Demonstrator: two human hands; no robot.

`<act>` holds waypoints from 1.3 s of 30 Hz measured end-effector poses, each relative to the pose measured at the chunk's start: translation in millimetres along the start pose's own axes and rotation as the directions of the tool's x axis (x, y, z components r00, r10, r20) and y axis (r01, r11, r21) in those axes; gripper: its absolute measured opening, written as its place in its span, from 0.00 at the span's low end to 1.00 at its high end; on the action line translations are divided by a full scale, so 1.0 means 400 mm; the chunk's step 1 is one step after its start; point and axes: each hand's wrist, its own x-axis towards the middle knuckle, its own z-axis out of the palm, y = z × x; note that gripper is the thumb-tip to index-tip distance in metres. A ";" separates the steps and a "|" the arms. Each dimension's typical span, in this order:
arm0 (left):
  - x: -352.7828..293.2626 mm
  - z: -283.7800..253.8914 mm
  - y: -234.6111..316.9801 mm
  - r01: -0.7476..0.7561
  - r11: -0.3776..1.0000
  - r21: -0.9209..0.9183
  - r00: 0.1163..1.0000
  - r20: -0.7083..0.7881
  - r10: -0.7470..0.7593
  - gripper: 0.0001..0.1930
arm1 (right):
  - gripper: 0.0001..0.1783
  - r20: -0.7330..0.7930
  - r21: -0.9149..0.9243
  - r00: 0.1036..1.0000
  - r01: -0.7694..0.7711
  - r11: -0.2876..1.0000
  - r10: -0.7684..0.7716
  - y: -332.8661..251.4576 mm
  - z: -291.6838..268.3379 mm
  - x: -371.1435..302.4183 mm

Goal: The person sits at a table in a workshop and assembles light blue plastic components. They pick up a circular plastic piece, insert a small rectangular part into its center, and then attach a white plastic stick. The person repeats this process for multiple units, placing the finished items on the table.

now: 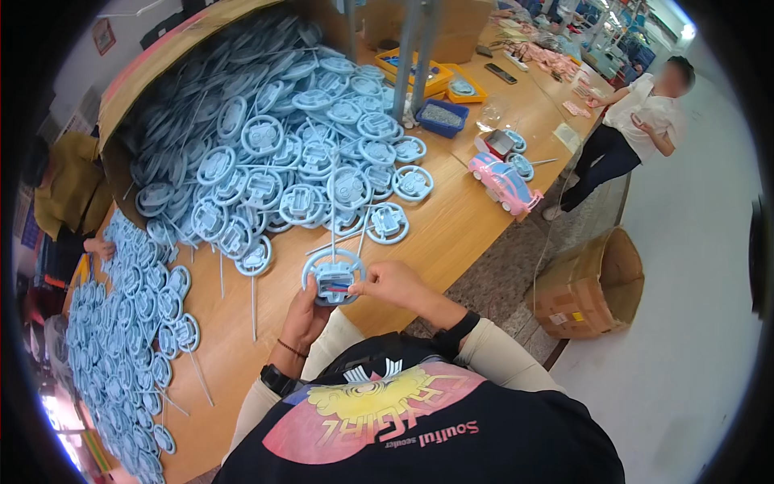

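Observation:
At the near table edge, my left hand grips a light-blue toy steering wheel by its rim. The wheel's back faces up, with an opened compartment in its middle where red and blue wires show. A long thin rod or cable runs from the wheel toward the pile. My right hand is at the wheel's right side, thumb and fingers pinched together at the compartment by the wires. Whether a wire is between those fingertips is too small to make out. Another blue wheel lies just beyond my hands.
A heap of blue steering wheels spills from a large carton; more cover the table's left. A pink toy car, blue bin and yellow trays stand right. A person stands beyond; another sits left. An open carton is on the floor.

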 end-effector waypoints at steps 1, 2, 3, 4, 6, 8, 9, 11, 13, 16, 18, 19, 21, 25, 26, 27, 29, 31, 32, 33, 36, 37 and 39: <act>0.007 -0.001 -0.017 -0.008 1.000 -0.009 1.000 0.001 0.008 0.23 | 0.27 -0.016 -0.029 1.000 -0.013 0.999 0.013 0.012 0.000 0.001; 0.009 -0.006 -0.035 -0.016 1.000 -0.019 1.000 0.002 0.016 0.23 | 0.27 -0.031 -0.058 0.999 -0.028 0.998 0.026 0.021 0.007 0.002; -0.035 -0.011 0.048 -0.016 0.996 0.082 0.998 -0.057 0.021 0.23 | 0.25 -0.115 0.121 0.991 0.078 0.990 -0.064 -0.022 0.067 0.030; -0.037 0.010 0.059 -0.039 0.995 0.092 0.998 -0.054 0.044 0.23 | 0.24 -0.221 0.188 0.969 0.154 0.970 -0.111 -0.025 0.070 0.031; -0.013 0.044 0.012 -0.014 0.999 0.048 1.000 -0.016 0.015 0.23 | 0.24 -0.227 0.099 0.969 0.117 0.988 -0.092 0.017 0.035 0.008; -0.001 0.036 -0.014 -0.027 0.999 0.032 1.000 -0.008 0.028 0.22 | 0.25 0.092 0.413 0.995 0.000 0.911 -0.042 0.011 0.007 0.001; 0.014 0.058 -0.015 -0.026 0.997 0.068 0.999 0.025 0.024 0.22 | 0.25 0.084 0.493 0.996 -0.006 0.870 -0.041 0.019 -0.003 -0.005; 0.014 0.078 -0.009 -0.059 0.989 0.135 0.997 0.049 0.053 0.22 | 0.25 0.106 0.637 0.991 -0.008 0.771 -0.077 0.020 -0.007 -0.002; 0.002 0.050 -0.014 -0.040 0.986 0.161 0.996 0.083 0.027 0.23 | 0.25 0.163 0.591 0.985 -0.058 0.804 -0.048 0.004 -0.019 -0.017; -0.005 0.041 -0.023 -0.044 0.986 0.163 0.997 0.064 0.034 0.22 | 0.23 0.167 0.564 0.984 -0.051 0.824 -0.053 0.020 -0.018 -0.016; -0.007 0.035 -0.016 -0.065 0.954 0.292 0.998 0.010 0.065 0.20 | 0.21 0.140 0.548 0.987 -0.013 0.836 -0.076 0.038 -0.006 -0.014; -0.009 0.029 -0.011 -0.072 0.932 0.355 0.996 -0.017 0.084 0.19 | 0.20 0.125 0.534 0.988 0.008 0.845 -0.089 0.045 -0.001 -0.016; -0.002 0.002 -0.007 -0.057 0.918 0.393 0.996 -0.036 0.078 0.17 | 0.18 0.108 0.530 0.989 0.028 0.847 -0.101 0.052 0.005 -0.023; -0.003 0.002 -0.005 0.018 0.925 0.380 0.998 -0.068 0.009 0.16 | 0.16 0.116 0.594 0.990 -0.005 0.804 -0.079 0.044 0.004 -0.048; -0.002 0.009 -0.006 0.018 0.932 0.363 0.997 -0.071 0.009 0.16 | 0.16 0.122 0.615 0.990 -0.020 0.788 -0.069 0.041 0.002 -0.051; -0.002 0.015 -0.007 0.030 0.929 0.369 0.998 -0.069 -0.005 0.16 | 0.16 0.111 0.605 0.991 -0.006 0.796 -0.076 0.047 0.002 -0.051; -0.003 0.024 -0.007 0.055 0.923 0.381 0.997 -0.064 -0.033 0.16 | 0.17 0.087 0.585 0.992 0.021 0.810 -0.089 0.068 0.004 -0.046; 0.000 0.024 -0.013 0.069 0.932 0.356 0.996 -0.072 -0.047 0.16 | 0.17 0.113 0.614 0.990 -0.003 0.789 -0.084 0.086 0.011 -0.043; 0.002 0.023 -0.017 0.077 0.936 0.344 0.996 -0.076 -0.054 0.16 | 0.17 0.125 0.628 0.989 -0.016 0.778 -0.082 0.091 0.013 -0.043; 0.003 0.019 -0.019 0.086 0.936 0.340 0.995 -0.074 -0.065 0.16 | 0.17 0.138 0.631 0.988 -0.031 0.775 -0.072 0.092 0.014 -0.045; 0.004 0.013 -0.022 0.112 0.936 0.335 0.993 -0.073 -0.093 0.16 | 0.17 0.136 0.620 0.988 -0.032 0.784 -0.067 0.094 0.010 -0.057; 0.002 0.018 -0.025 0.119 0.934 0.336 0.992 -0.075 -0.099 0.16 | 0.17 0.111 0.602 0.991 -0.003 0.798 -0.080 0.095 0.007 -0.059; 0.002 0.029 -0.029 0.129 0.925 0.359 0.991 -0.080 -0.107 0.16 | 0.17 0.099 0.590 0.991 0.012 0.807 -0.087 0.102 0.004 -0.063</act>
